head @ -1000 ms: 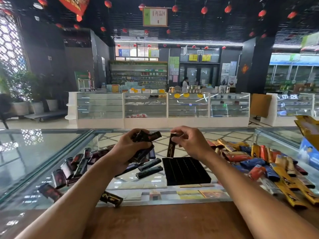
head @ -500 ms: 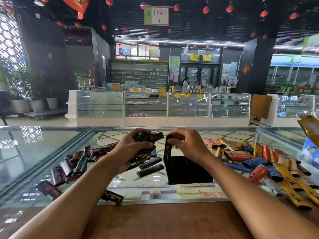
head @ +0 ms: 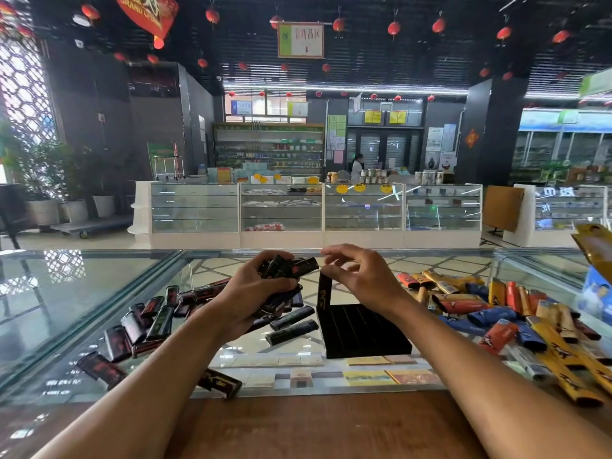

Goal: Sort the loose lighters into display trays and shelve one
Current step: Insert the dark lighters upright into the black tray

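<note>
A black slotted display tray (head: 364,329) lies on the glass counter in front of me. One black lighter (head: 323,293) stands upright in the tray's far left corner. My right hand (head: 364,276) hovers just above its top with fingers loosely spread and nothing in them. My left hand (head: 251,293) grips a bundle of black lighters (head: 288,268) just left of the tray, their ends pointing toward my right fingertips. Loose black lighters (head: 149,319) lie scattered to the left.
A heap of orange, blue and yellow lighters (head: 496,313) covers the counter right of the tray. Two black lighters (head: 291,326) lie against the tray's left side, another (head: 220,384) near the wooden front edge (head: 314,425). A blue box (head: 596,293) stands far right.
My right hand carried one black lighter down into the tray's far left slot and let go of it; its fingers have now lifted and spread. My left hand kept its bundle.
</note>
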A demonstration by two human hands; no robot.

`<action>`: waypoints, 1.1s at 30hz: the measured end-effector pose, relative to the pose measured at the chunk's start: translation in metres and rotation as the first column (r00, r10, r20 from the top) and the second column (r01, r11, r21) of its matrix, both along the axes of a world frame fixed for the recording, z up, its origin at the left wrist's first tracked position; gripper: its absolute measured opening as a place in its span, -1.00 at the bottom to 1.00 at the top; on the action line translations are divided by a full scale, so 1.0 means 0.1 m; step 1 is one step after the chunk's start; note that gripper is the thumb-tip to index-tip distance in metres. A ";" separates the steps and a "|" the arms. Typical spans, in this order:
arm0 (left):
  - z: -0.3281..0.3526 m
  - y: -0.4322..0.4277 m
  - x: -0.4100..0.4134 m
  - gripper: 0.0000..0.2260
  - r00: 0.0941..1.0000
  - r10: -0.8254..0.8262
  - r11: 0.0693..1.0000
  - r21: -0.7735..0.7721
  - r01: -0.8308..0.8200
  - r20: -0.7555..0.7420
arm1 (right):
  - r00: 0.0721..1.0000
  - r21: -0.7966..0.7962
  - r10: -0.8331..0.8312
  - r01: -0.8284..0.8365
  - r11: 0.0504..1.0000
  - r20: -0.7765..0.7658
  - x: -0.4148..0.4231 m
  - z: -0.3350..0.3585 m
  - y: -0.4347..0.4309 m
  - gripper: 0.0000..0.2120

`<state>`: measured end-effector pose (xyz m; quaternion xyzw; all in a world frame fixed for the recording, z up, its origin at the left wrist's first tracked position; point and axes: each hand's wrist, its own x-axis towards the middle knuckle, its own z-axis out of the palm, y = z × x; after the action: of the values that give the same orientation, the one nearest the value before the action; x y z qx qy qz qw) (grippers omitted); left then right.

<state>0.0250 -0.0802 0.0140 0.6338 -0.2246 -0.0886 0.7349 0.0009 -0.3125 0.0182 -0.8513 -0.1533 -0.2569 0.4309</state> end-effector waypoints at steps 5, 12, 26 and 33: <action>0.00 0.00 -0.03 -0.60 0.999 -0.041 0.999 0.003 0.041 0.033 | 0.999 -0.044 0.050 -0.049 0.998 0.009 -0.03 0.06 0.06 -0.71; -0.04 -0.02 0.00 -0.58 0.996 -0.060 0.997 0.049 0.056 0.073 | 0.994 0.115 0.095 -0.101 0.988 0.057 -0.05 0.09 0.06 -0.78; -0.11 0.01 0.11 -0.53 1.000 0.003 1.000 -0.020 -0.004 -0.022 | 0.984 0.322 -0.077 0.021 0.946 0.163 -0.12 0.20 -0.31 -0.72; -0.13 0.00 0.11 -0.57 1.000 0.024 1.000 0.016 -0.024 -0.018 | 0.993 0.221 -0.104 0.089 0.971 0.059 -0.08 0.13 -0.24 -0.64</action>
<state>0.0361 -0.0803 0.0013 0.6413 -0.2097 -0.0874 0.7329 -0.0067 -0.3367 0.0315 -0.7958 -0.0977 -0.3225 0.5032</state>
